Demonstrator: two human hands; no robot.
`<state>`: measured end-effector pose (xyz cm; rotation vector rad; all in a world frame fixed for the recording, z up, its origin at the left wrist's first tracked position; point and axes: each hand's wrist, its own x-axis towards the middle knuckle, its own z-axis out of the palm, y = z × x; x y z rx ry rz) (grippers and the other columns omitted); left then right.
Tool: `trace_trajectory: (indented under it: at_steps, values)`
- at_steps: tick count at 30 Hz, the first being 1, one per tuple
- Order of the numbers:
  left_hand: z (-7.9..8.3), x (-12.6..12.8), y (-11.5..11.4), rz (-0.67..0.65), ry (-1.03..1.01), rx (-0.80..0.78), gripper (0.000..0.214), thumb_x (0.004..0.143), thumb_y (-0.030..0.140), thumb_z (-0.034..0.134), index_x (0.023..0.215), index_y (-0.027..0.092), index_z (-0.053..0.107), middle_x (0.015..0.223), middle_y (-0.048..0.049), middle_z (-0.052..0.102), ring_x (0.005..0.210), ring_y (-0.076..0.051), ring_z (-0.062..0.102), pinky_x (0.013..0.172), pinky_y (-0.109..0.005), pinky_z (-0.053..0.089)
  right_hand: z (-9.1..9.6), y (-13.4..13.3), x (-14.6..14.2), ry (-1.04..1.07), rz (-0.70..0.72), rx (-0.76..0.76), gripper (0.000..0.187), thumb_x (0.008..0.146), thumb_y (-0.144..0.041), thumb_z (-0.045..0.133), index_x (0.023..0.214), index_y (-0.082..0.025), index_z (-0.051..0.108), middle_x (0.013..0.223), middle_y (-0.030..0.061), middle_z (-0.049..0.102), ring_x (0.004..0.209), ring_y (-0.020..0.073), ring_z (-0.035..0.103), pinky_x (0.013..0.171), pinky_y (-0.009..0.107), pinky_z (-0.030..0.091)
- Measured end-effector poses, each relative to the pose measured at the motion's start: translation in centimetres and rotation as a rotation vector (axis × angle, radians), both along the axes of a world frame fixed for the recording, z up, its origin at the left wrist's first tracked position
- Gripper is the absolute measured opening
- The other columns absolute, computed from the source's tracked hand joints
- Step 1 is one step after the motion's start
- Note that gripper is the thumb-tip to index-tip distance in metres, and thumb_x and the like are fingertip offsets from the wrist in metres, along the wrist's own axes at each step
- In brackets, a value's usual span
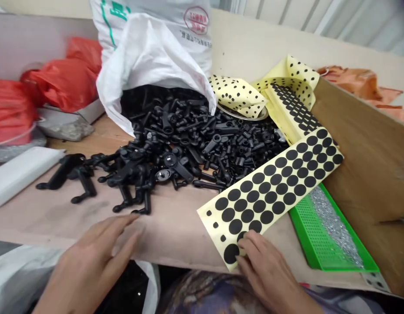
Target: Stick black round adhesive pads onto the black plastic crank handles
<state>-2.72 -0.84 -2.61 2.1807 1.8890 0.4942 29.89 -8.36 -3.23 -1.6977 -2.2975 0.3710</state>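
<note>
Black-dotted sheet [270, 197] overlaps green tray [319, 247] of silvery bits [335, 224].

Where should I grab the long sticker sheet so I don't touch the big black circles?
Probably by the pale strip along the short end of the sticker sheet, coming from the left hand side. That edge faces left and has only three small dots, so a pinching grip likely fits there. The right hand touches the near corner.
</note>
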Motion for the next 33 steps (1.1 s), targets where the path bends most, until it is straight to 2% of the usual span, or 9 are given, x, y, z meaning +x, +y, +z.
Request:
trace_trajectory:
  at_steps: [4,7,9,12,16,21,27,31,33]
  values:
    - [1.7,4.4,2.8,-0.081,0.387,0.154,0.043,0.092,0.038,0.029,0.11,0.01,0.055,0.1,-0.0165,0.065,0.095,-0.033,0.06,0.078,-0.04,0.047,-0.8,0.0,-1.0,-0.092,0.012,0.147,0.016,0.085,-0.01,0.041,0.09,-0.017,0.054,0.082,0.0088,0.058,0.074,0.0253,0.055,0.064,0.04,0.046]
    - [1.8,5.5,3.9,-0.084,0.559,0.168,0.039,0.093,0.032,0.027,0.107,0.009,0.056,0.091,-0.0148,0.067,0.086,-0.03,0.061,0.073,-0.037,0.047,-0.6,0.1,-1.3,-0.07,-0.017,0.108,0.015,0.086,-0.011,0.041,0.093,-0.018,0.053,0.086,0.0083,0.059,0.076,0.0242,0.055,0.066,0.038,0.044]
    - [1.6,5.4,4.0,-0.104,0.585,0.158,0.036,0.093,0.028,0.028,0.104,0.01,0.058,0.086,-0.0132,0.067,0.084,-0.03,0.061,0.071,-0.037,0.047,-0.4,0.2,-1.4,-0.082,-0.042,0.1,0.014,0.086,-0.013,0.042,0.094,-0.019,0.053,0.088,0.008,0.059,0.077,0.0241,0.055,0.068,0.038,0.043]
    - [1.5,4.9,3.6,-0.098,0.461,0.1,0.033,0.091,0.025,0.03,0.106,0.012,0.057,0.088,-0.0119,0.067,0.088,-0.03,0.061,0.072,-0.036,0.047,-0.5,0.5,-1.7,-0.138,-0.054,0.121,0.012,0.085,-0.013,0.044,0.088,-0.019,0.053,0.084,0.007,0.059,0.075,0.0243,0.054,0.067,0.039,0.04]
    - [1.5,4.2,2.5,-0.025,0.188,-0.056,0.035,0.085,0.033,0.039,0.113,0.017,0.054,0.086,-0.0065,0.066,0.083,-0.027,0.063,0.068,-0.034,0.048,-0.6,0.5,-1.9,-0.143,-0.055,0.111,0.012,0.084,-0.011,0.043,0.08,-0.02,0.049,0.079,0.0049,0.056,0.07,0.0225,0.052,0.066,0.037,0.039]
    - [0.8,4.3,1.4,-0.013,-0.041,-0.187,0.044,0.078,0.037,0.042,0.118,0.02,0.051,0.074,-0.0014,0.064,0.068,-0.023,0.063,0.059,-0.029,0.046,-0.5,0.3,-1.9,-0.064,-0.099,0.121,0.012,0.085,-0.013,0.044,0.094,-0.019,0.048,0.088,0.0074,0.056,0.078,0.0232,0.052,0.069,0.037,0.041]
    - [-0.8,5.1,1.3,-0.052,-0.059,-0.157,0.051,0.082,0.042,0.038,0.129,0.022,0.044,0.069,0.0008,0.059,0.066,-0.022,0.061,0.06,-0.03,0.044,-0.3,0.4,-2.0,-0.028,-0.126,0.08,0.01,0.085,-0.013,0.044,0.079,-0.02,0.045,0.082,0.0047,0.053,0.072,0.021,0.051,0.064,0.034,0.041]
    - [-1.0,5.2,1.3,-0.046,-0.09,-0.181,0.053,0.082,0.042,0.037,0.129,0.02,0.043,0.067,0.0016,0.057,0.065,-0.021,0.059,0.059,-0.029,0.043,-0.3,0.4,-2.1,-0.026,-0.125,0.075,0.008,0.086,-0.013,0.045,0.091,-0.019,0.048,0.087,0.0066,0.054,0.076,0.0222,0.051,0.068,0.035,0.042]
    - [-0.9,5.1,1.3,-0.049,-0.101,-0.184,0.053,0.081,0.042,0.038,0.129,0.019,0.044,0.067,0.0016,0.056,0.066,-0.021,0.059,0.06,-0.029,0.043,-0.3,0.5,-2.1,-0.036,-0.121,0.068,0.008,0.085,-0.013,0.045,0.088,-0.019,0.048,0.086,0.0065,0.054,0.076,0.022,0.051,0.067,0.035,0.041]
